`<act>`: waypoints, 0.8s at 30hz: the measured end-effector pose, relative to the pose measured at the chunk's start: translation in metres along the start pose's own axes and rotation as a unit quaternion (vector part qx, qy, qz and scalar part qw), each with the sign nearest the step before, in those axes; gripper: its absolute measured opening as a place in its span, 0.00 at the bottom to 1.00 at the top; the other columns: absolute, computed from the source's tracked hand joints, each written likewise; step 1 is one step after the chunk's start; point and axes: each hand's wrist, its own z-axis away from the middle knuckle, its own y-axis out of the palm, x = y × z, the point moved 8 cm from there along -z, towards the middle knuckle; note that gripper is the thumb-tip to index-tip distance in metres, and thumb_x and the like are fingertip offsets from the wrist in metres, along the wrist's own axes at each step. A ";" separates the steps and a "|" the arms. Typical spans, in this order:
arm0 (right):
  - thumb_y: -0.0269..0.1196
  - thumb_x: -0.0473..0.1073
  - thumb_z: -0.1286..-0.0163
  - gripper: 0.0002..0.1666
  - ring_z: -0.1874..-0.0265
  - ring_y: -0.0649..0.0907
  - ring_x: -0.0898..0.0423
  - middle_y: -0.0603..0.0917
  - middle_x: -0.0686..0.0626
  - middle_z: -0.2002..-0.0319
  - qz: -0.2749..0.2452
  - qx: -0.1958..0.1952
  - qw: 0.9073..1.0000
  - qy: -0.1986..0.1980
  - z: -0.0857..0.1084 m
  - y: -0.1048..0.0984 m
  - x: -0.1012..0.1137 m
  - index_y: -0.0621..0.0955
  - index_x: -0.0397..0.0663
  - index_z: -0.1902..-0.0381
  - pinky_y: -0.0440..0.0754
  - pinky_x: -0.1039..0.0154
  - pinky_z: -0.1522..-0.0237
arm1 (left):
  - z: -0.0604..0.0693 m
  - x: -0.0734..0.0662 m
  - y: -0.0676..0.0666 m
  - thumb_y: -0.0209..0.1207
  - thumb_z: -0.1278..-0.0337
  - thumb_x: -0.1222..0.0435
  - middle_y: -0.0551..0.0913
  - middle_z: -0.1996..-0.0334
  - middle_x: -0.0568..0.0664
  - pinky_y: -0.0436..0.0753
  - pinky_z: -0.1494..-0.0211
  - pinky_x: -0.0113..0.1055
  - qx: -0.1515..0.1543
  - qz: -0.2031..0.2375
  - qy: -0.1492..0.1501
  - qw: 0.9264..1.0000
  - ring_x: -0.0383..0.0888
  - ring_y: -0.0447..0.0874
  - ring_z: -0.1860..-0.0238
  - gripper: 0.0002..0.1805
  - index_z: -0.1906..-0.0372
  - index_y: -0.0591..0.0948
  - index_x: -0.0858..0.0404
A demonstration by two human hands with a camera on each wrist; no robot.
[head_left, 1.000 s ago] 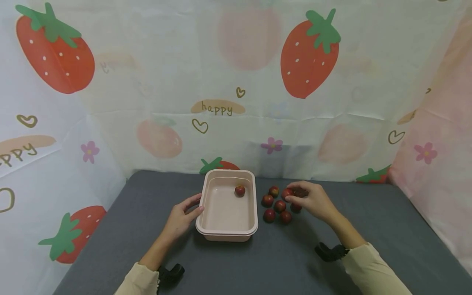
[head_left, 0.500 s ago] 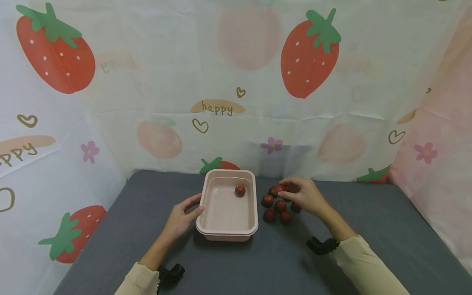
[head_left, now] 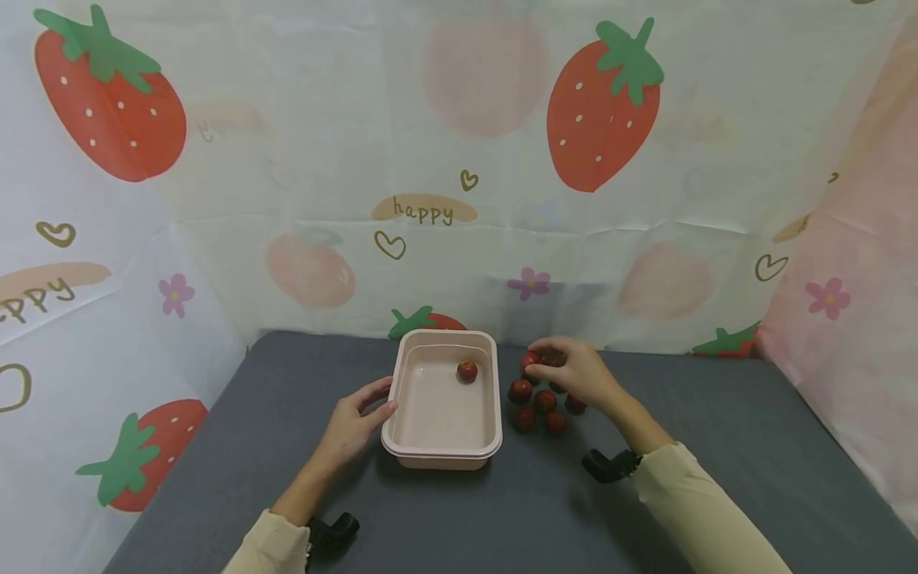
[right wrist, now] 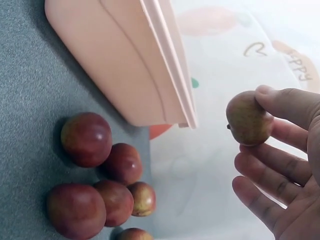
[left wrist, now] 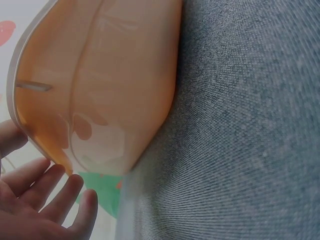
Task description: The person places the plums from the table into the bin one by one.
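Note:
My left hand [head_left: 355, 418] rests its thumb and fingertips against the left rim of a pale pink plastic box [head_left: 441, 442]. In the left wrist view the left hand's fingers [left wrist: 60, 200] are nearly straight along the box's rim. One small red fruit [head_left: 467, 371] lies inside the box. To the box's right, my right hand [head_left: 577, 371] pinches a round plum-like fruit [right wrist: 246, 119] between thumb and fingers, held up above the others. Several similar red fruits [head_left: 545, 400] lie on the cloth below and beside this hand, some partly hidden by it.
Dark grey cloth [head_left: 445, 526] covers the table. Behind and at the sides hangs a white curtain [head_left: 323, 159] printed with strawberries. Each wrist wears a black camera mount, one on the left [head_left: 337, 530] and one on the right [head_left: 610, 466].
My right hand has moved left toward the box with the plum-like fruit, up from the group. The left hand and the box have stayed in place.

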 end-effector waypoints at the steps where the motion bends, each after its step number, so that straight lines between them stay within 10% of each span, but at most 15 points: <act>1: 0.69 0.46 0.38 0.23 0.61 0.86 0.51 0.87 0.44 0.59 0.002 0.000 1.000 -0.001 -0.001 0.001 0.001 0.82 0.41 0.48 0.84 0.54 0.56 | 0.000 0.000 0.000 0.59 0.35 0.63 0.76 0.36 0.62 0.69 0.31 0.57 0.000 0.000 0.000 1.000 0.57 0.70 0.32 0.26 0.34 0.72 0.64; 24: 0.71 0.45 0.39 0.22 0.64 0.86 0.51 0.88 0.42 0.61 -0.003 0.004 1.000 -0.026 -0.024 0.023 0.009 0.83 0.38 0.50 0.85 0.57 0.59 | 0.001 -0.002 0.000 0.59 0.35 0.64 0.75 0.36 0.63 0.68 0.30 0.57 0.003 0.001 -0.002 1.000 0.58 0.71 0.32 0.26 0.33 0.72 0.65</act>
